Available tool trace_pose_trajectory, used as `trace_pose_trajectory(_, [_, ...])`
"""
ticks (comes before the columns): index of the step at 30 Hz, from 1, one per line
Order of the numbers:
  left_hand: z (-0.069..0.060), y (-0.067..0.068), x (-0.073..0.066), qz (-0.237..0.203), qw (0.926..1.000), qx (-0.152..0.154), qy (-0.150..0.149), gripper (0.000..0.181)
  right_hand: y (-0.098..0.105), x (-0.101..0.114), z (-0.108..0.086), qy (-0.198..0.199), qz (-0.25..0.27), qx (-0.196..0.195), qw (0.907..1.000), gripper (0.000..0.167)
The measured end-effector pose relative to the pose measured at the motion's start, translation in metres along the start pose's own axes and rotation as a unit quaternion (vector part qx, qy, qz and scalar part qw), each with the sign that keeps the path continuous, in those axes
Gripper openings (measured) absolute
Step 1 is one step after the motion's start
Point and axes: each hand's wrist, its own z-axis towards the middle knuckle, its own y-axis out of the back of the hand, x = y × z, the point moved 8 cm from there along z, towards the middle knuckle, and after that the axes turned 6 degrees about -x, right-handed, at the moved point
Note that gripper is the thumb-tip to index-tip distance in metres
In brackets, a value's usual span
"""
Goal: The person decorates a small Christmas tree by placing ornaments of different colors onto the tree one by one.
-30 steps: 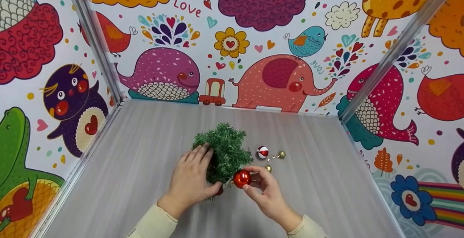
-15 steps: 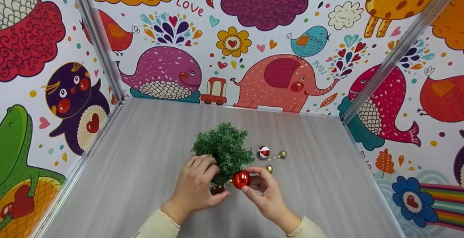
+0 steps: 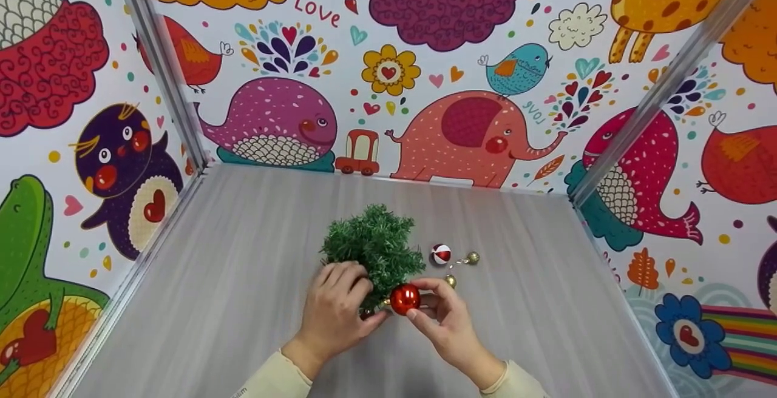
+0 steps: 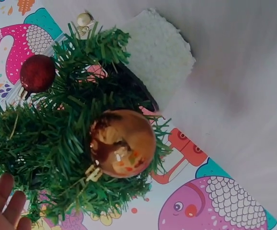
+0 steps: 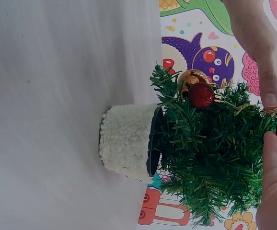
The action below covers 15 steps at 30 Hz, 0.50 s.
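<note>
the right hand (image 3: 447, 324) pinches the red ball (image 3: 404, 298) by the near side of the green tree (image 3: 375, 241), where i cannot tell what the left hand (image 3: 334, 310) holds, and the ball, being slick, could slip loose.

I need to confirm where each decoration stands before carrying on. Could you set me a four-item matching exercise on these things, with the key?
1. shiny red bauble
2. red-and-white bauble
3. copper-gold bauble
4. planter

A. on the table, apart from the tree
B. covered in white fluff
C. held in the right hand
D. on the tree

Pairs: 1-C, 2-A, 3-D, 4-B
</note>
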Motion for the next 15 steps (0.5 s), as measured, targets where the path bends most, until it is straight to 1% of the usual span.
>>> trace_pose_trajectory(4, [0.0,0.0,-0.001,0.001,1.0,-0.001,-0.004,0.028,0.001,0.001,0.0,0.004,0.001,-0.001,1.0,0.04])
trace_pose_trajectory(9, [0.001,0.005,-0.003,-0.012,0.9998,-0.008,-0.012,0.012,0.001,0.001,-0.001,0.003,0.004,-0.003,1.0,0.041])
trace_pose_trajectory(12, [0.002,0.01,-0.003,-0.027,0.9995,-0.015,-0.01,0.007,0.002,0.0,-0.002,-0.006,0.001,-0.003,1.0,0.04])
trace_pose_trajectory(15, [0.004,0.015,-0.002,-0.048,0.9986,-0.022,0.0,0.004,0.003,-0.002,-0.004,-0.017,-0.005,-0.003,0.9998,0.039])
